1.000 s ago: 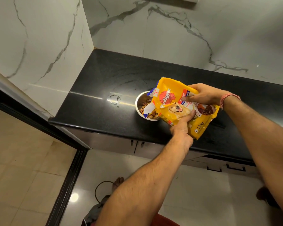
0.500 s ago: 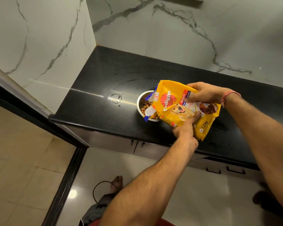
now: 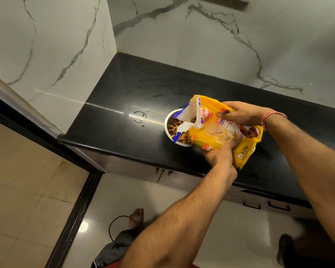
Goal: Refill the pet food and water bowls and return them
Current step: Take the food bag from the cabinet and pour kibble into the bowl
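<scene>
A steel bowl point(image 3: 169, 120) holding brown kibble point(image 3: 173, 127) stands on the black counter point(image 3: 124, 132) near its front edge. A yellow dog food bag point(image 3: 211, 132) lies tilted over the bowl's right side, its torn mouth facing left and open above the kibble. My left hand point(image 3: 221, 154) grips the bag's near edge from below. My right hand point(image 3: 240, 114) holds its far edge from above. More kibble shows inside the bag's mouth.
White marble walls close the counter at the back and left. A wet ring mark point(image 3: 140, 116) sits left of the bowl. Cabinet fronts with handles point(image 3: 266, 206) run below the counter. My bare feet point(image 3: 136, 217) stand on the glossy floor.
The bag's mouth has lifted and turned toward me, so its white inside now shows. Both hands keep their grip. The bowl has not moved.
</scene>
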